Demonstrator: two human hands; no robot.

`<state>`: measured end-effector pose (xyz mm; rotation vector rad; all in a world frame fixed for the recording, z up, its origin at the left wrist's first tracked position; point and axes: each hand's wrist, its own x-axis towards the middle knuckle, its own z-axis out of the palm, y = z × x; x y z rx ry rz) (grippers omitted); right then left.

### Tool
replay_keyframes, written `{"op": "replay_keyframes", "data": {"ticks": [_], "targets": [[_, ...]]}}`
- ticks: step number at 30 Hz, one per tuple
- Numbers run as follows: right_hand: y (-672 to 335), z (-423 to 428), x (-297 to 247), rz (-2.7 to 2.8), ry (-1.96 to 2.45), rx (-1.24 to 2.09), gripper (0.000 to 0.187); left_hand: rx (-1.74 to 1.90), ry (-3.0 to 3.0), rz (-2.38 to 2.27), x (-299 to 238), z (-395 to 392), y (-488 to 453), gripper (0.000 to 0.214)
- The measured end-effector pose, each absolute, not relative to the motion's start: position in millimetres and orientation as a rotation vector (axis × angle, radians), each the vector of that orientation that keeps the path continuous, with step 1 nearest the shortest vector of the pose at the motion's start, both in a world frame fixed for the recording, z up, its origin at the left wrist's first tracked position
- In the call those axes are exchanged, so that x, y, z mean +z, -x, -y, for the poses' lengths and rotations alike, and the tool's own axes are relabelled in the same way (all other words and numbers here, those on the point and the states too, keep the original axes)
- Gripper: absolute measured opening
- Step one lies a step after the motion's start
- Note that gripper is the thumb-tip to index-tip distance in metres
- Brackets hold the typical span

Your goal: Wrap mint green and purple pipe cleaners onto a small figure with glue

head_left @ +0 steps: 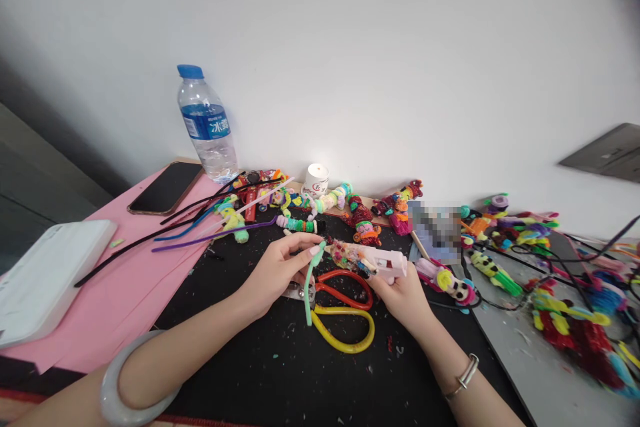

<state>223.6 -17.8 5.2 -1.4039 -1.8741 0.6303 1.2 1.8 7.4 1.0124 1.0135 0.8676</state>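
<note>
My left hand (278, 269) is closed in a pinch on a light green pipe cleaner (310, 283) that hangs down from my fingertips. My right hand (403, 293) grips a pink hot glue gun (383, 260), its sticker-covered nozzle end pointing left at the top of the pipe cleaner. Both hands hover over a black mat (280, 367). Under them lie scissors with a red handle loop (347, 283) and a yellow handle loop (347, 333).
A water bottle (206, 125), a phone (166, 188) and loose pipe cleaners (190, 227) sit on pink paper at left, beside a white box (47, 277). Several pipe-cleaner figures (367, 213) line the wall and pile up at right (560, 280). A small white cup (316, 180) stands at back.
</note>
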Motion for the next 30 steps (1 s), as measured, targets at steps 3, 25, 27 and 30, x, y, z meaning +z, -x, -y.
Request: {"op": "replay_keyframes", "data": {"ticks": [3, 25, 27, 30], "targets": [[-223.8, 17.4, 5.2, 1.87, 1.408, 0.605, 0.015, 0.861, -1.012, -1.013, 6.9, -2.1, -0.7, 0.03], [-214.1, 21.8, 12.5, 1.9, 1.297, 0.84, 0.023, 0.926, -1.023, -1.008, 3.9, -3.8, 0.2, 0.029], [-215.1, 21.6, 11.8, 1.899, 1.309, 0.826, 0.023, 0.928, -1.033, -1.013, 4.4, -3.4, 0.2, 0.028], [-217.4, 21.1, 10.2, 1.892, 1.321, 0.778, 0.019, 0.922, -1.039, -1.019, 4.8, -3.0, 0.1, 0.029]]}}
